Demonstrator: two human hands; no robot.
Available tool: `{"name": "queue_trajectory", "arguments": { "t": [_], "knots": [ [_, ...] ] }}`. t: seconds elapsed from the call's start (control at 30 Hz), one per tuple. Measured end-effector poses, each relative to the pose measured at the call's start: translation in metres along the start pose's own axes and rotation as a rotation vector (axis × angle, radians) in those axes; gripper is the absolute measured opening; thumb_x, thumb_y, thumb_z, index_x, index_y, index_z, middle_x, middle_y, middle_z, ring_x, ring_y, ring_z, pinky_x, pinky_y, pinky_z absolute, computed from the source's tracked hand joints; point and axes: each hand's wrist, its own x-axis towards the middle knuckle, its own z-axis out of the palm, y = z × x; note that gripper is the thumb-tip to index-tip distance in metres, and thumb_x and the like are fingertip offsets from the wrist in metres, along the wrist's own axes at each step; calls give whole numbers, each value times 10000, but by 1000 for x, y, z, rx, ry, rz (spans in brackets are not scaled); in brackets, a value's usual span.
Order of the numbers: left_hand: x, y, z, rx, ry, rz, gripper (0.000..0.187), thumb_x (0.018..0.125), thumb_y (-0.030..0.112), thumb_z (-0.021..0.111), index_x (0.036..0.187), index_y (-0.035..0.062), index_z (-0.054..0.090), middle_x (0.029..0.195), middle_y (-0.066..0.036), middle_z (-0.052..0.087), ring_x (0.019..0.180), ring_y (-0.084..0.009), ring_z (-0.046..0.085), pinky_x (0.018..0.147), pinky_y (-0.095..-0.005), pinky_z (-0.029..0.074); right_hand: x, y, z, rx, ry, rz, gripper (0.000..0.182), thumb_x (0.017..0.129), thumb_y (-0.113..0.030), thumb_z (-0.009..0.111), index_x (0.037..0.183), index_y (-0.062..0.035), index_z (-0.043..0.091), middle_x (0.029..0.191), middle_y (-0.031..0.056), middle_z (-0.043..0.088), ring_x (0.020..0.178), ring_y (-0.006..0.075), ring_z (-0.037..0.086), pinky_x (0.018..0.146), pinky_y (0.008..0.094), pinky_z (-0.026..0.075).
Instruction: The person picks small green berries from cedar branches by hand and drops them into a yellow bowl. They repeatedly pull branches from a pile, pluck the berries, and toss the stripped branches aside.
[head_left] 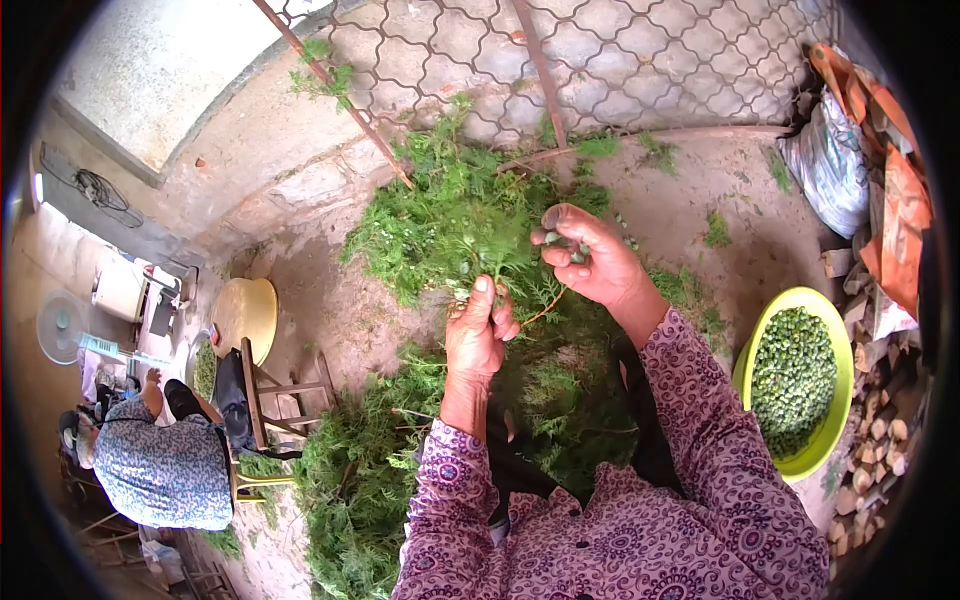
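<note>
My left hand pinches the stem of a leafy evergreen sprig, held upright in front of me. Just right of it, my right hand is raised with its fingers curled around a few small green cones. Below my hands, cut evergreen branches cover my lap. A large heap of the same branches lies on the ground ahead, and more foliage spreads at my left. To my right, a yellow-green basin contains many green cones.
A metal lattice leans by the wall ahead. Stacked firewood and a white sack stand at right. At left are another person, a wooden chair, a round yellow basin and a fan.
</note>
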Motion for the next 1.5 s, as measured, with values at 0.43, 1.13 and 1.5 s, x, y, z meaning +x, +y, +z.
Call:
{"name": "queue_trajectory", "arguments": {
  "t": [0.43, 1.13, 1.5],
  "knots": [
    [-2, -15, -1, 165, -57, -64, 221, 769, 196, 651, 892, 65, 522, 695, -6, 521, 509, -85, 419, 412, -208, 314, -1, 13, 0, -543, 84, 112, 300, 719, -151, 678, 948, -25, 532, 645, -12, 469, 482, 47, 382, 402, 205, 255],
    [-2, -18, 6, 141, -34, -16, 278, 771, 304, 639, 651, 136, 452, 503, 37, 327, 444, -93, 297, 426, -241, 226, -2, 26, -3, -279, 183, 44, 77, 742, -28, 565, 813, -36, 539, 662, 21, 517, 481, 47, 440, 371, 174, 311],
    [-7, -17, 5, 199, 126, 75, 262, 740, 219, 684, 687, 123, 446, 567, 38, 429, 444, -77, 358, 386, -221, 255, -2, -5, 3, -347, 71, -13, 120, 817, -208, 560, 839, -95, 526, 724, 29, 523, 498, 70, 430, 384, 160, 297]
  ]
}}
